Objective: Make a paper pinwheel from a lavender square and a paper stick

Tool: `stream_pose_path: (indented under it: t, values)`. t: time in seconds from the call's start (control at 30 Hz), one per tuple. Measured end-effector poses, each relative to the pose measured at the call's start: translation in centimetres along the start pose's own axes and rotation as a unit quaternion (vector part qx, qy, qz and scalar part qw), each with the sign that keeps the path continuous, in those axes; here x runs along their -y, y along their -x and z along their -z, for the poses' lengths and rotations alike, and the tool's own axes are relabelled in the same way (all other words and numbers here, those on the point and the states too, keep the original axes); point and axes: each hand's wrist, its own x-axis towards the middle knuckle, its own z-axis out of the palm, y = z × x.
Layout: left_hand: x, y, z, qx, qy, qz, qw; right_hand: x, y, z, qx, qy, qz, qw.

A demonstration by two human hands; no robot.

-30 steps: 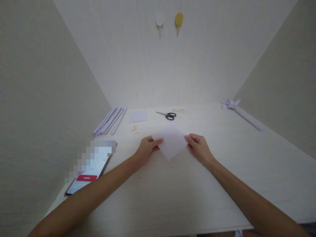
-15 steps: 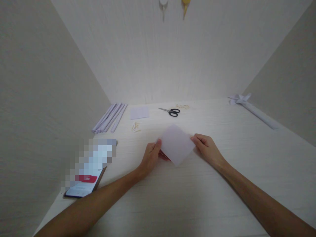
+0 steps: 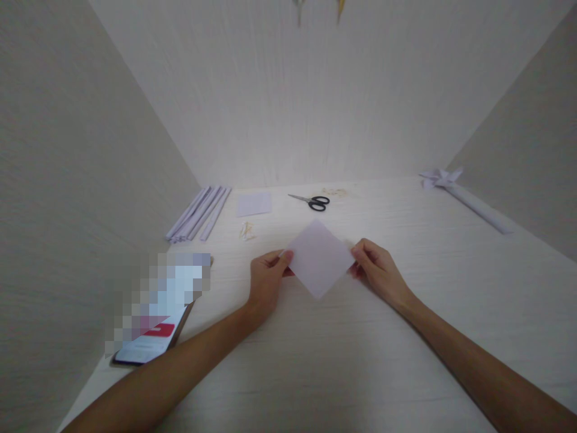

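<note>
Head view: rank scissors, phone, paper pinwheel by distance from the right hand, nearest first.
From the right hand, which pinches the square paper sheet:
1. Scissors, behind it, slightly left, near the back wall.
2. Paper pinwheel, far right back corner.
3. Phone, far left, beyond the left hand.

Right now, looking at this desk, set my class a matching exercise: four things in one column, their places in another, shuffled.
Things:
1. scissors
2. phone
3. paper square
4. pinwheel

Places:
A. far right, by the wall
B. held between both hands
C. near left edge
D. at the back, middle

Pairs: 1-D, 2-C, 3-B, 4-A
</note>
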Motion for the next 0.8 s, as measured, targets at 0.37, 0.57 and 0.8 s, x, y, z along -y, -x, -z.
stream_pose_path:
  t: [0.37, 0.57, 0.8]
  values:
    - [0.3, -0.8, 0.3, -0.042, 0.051, -0.007, 0.998, -0.2, 0.1, -0.1, 0.01, -0.101, 0.044, 0.994]
    - [0.1, -0.5, -0.1, -0.001, 0.015, 0.016, 1.0, -0.1, -0.1, 0.1, 0.002, -0.123, 0.002, 0.992]
    - [-0.6, -0.4, 0.3, 0.135, 0.108, 0.049, 0.984, -0.4, -0.6, 0.9, -0.017, -0.11, -0.035, 0.993]
